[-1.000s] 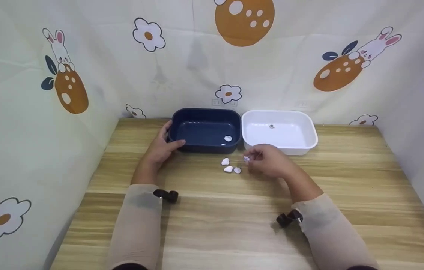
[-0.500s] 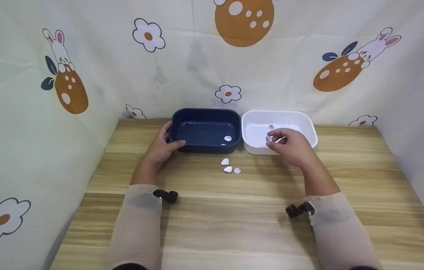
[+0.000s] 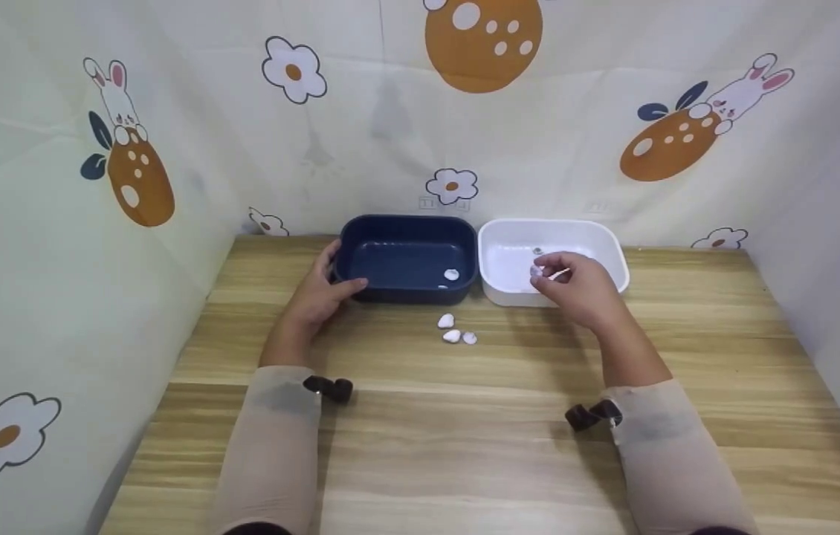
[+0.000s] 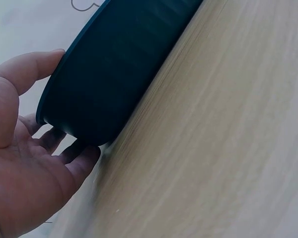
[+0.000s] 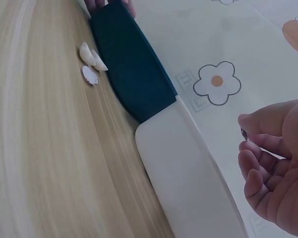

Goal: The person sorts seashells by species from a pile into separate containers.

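Note:
My left hand [image 3: 316, 295] holds the left end of the dark blue bin [image 3: 406, 295], thumb on the front rim and fingers round the side; the left wrist view shows the same grip on the bin [image 4: 104, 74]. Above the white bin [image 3: 517, 297], my right hand [image 3: 583, 292] pinches a small shell [image 3: 536, 272] between thumb and index finger. In the right wrist view the shell [image 5: 244, 134] is seen nearly edge-on in the hand [image 5: 275, 163]. One shell [image 3: 451, 275] lies inside the blue bin, and a small piece [image 3: 537, 251] lies in the white bin.
Three pale shells [image 3: 451, 336] lie on the wooden table [image 3: 420, 446] in front of the blue bin. Both bins stand side by side against a patterned cloth backdrop [image 3: 360, 163], which also rises along the left and right table edges.
My right hand has moved from beside the table shells, rightward and back over the white bin, carrying the pinched shell. In the last half second it has barely shifted. My left hand has stayed put.

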Action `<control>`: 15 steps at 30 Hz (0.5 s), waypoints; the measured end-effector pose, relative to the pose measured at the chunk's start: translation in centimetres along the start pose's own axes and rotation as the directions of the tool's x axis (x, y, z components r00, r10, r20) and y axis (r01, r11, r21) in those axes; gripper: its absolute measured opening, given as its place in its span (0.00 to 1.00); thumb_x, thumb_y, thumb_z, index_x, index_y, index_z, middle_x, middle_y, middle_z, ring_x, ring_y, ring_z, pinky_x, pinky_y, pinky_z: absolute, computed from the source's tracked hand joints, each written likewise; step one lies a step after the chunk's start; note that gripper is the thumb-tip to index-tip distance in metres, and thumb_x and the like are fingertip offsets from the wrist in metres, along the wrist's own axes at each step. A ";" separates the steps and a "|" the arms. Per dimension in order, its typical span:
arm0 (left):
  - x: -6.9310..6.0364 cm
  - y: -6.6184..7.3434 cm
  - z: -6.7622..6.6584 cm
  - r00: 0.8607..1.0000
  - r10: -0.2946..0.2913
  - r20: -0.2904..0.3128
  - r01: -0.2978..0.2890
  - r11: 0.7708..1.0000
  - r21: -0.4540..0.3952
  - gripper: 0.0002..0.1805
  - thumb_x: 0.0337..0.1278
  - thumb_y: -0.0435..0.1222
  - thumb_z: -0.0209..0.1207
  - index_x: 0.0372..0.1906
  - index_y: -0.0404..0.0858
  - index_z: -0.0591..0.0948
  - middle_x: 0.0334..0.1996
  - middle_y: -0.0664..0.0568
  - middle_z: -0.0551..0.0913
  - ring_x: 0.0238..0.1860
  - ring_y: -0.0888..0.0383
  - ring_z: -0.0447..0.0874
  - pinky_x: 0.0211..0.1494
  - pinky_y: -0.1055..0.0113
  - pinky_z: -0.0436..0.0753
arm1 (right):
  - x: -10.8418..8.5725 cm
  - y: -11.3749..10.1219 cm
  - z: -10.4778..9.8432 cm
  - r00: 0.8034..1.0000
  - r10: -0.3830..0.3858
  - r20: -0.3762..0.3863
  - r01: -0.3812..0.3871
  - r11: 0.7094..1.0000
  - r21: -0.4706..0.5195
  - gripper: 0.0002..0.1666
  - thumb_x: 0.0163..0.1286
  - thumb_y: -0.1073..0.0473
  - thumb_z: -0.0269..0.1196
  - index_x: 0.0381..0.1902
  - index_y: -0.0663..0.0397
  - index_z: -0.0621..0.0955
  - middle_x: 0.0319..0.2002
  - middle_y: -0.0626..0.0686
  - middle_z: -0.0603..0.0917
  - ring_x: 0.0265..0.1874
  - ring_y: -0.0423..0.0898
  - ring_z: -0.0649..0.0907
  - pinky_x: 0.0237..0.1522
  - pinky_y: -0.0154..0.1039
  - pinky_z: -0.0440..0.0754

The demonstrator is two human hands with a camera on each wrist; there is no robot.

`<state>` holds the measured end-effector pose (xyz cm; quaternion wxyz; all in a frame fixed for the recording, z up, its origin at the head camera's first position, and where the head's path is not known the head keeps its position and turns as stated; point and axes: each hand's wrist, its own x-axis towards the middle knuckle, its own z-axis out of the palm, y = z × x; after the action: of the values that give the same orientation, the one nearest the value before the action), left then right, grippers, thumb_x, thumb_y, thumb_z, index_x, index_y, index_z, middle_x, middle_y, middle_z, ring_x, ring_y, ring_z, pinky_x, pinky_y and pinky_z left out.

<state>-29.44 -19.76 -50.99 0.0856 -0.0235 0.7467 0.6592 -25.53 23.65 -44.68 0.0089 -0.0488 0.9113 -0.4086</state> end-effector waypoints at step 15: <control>0.1 -0.2 -0.1 1.000 -0.009 0.002 0.009 1.000 -0.016 0.58 0.61 0.36 0.74 0.88 0.51 0.50 0.88 0.47 0.52 0.88 0.49 0.52 0.90 0.56 0.57 | -0.3 -0.9 1.7 1.000 -0.020 -0.003 0.020 1.000 -0.002 0.21 0.73 0.55 0.70 0.60 0.55 0.86 0.49 0.56 0.86 0.41 0.48 0.81 0.44 0.36 0.78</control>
<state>-29.52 -19.88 -51.16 0.0891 -0.0267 0.7413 0.6647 -25.05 21.84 -45.19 0.0031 -0.0575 0.9113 -0.4078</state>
